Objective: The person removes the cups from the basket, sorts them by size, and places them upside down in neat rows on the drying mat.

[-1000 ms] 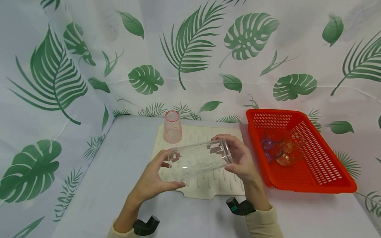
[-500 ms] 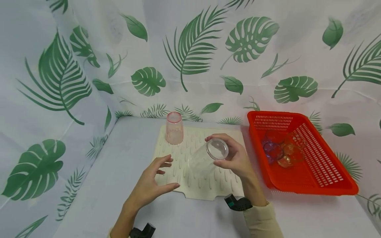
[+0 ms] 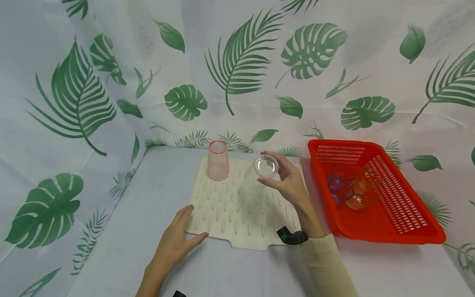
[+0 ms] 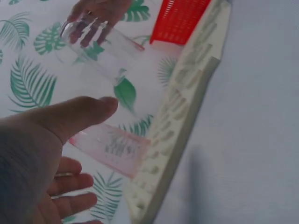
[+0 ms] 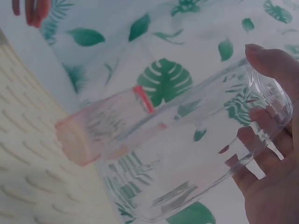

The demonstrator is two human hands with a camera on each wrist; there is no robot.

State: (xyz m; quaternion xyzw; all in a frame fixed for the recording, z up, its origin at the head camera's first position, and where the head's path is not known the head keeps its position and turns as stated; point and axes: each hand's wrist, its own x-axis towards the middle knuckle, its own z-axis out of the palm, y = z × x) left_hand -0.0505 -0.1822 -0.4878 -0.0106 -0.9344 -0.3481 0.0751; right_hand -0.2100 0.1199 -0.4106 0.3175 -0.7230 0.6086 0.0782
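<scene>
My right hand [image 3: 291,181] grips a clear drinking glass [image 3: 266,166] by its upper end, fingers and thumb around it. The glass leans slightly, its lower end over the cream ridged mat [image 3: 237,222]; whether it touches the mat I cannot tell. A pink-tinted glass [image 3: 218,163] stands at the mat's back left with its narrower end up. In the right wrist view the clear glass [image 5: 187,144] overlaps part of the pink glass [image 5: 107,123]. Near the mat's front left corner, my left hand [image 3: 174,245] holds nothing, thumb spread from the fingers.
A red perforated basket [image 3: 386,237] stands to the right of the mat, with several coloured glasses [image 3: 356,192] lying in it. Behind the table hangs a white leaf-patterned cloth [image 3: 237,103]. A white cover [image 3: 148,194] lies over the table.
My left hand has let go of the clear glass and drawn back to the lower left. The right hand has turned the glass from lying sideways to nearly upright and moved it farther back.
</scene>
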